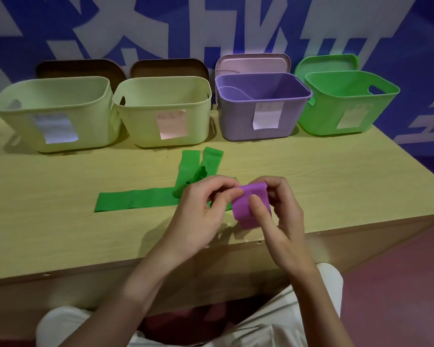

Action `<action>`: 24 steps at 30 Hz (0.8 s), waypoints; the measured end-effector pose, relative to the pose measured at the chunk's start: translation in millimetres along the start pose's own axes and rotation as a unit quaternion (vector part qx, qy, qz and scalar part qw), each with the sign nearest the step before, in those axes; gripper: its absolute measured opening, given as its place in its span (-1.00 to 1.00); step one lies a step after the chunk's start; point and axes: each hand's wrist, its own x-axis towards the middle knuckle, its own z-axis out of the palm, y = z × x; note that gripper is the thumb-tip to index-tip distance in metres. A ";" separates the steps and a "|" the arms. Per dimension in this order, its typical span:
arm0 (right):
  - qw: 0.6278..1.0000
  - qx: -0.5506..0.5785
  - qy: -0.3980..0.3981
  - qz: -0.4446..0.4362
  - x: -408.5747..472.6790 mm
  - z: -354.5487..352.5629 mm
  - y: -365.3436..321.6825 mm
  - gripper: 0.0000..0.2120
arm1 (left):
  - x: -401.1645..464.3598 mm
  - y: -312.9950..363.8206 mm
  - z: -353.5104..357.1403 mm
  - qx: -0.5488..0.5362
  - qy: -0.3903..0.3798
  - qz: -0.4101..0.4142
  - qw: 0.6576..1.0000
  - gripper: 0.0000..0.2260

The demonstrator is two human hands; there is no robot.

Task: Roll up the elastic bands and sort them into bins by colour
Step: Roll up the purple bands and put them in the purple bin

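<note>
Purple elastic band (251,205) nearly rolled, pinched between left hand (206,204) and right hand (277,211). Keep wraps tight, edges aligned; then drop into purple bin (261,106).

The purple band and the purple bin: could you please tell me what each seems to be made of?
The purple band looks like thin, matte rubbery sheet, probably latex or similar: it curls limply into a soft roll between the left hand and right hand. The purple bin looks like moulded plastic with a smooth, slightly satin finish: rigid walls, rounded corners and a rolled rim.
</note>
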 end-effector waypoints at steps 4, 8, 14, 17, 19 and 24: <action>0.999 0.012 0.034 -0.008 5.1 4.9 -1.8 -0.89 | -0.3 3.1 -0.5 -0.065 0.014 -0.005 0.998 -0.94; 0.998 0.033 0.061 -0.001 7.2 9.5 -2.8 -0.82 | -1.6 5.6 -1.0 -0.126 0.027 -0.033 0.991 -0.89; 0.993 0.023 0.115 0.006 4.7 13.7 0.0 -0.94 | -2.1 0.6 1.4 -0.151 0.005 -0.048 0.987 -0.88; 0.992 0.022 0.123 0.010 3.5 15.5 1.5 -0.94 | -4.0 -6.9 2.1 -0.113 0.001 -0.024 0.993 -0.82; 0.993 0.023 0.117 0.007 3.8 16.7 1.0 -0.92 | -5.3 -8.1 1.5 -0.095 -0.012 -0.013 0.995 -0.78; 0.997 0.010 0.073 -0.001 3.4 19.0 -2.2 -0.94 | -6.5 -10.2 5.2 0.082 0.026 0.070 0.994 -0.68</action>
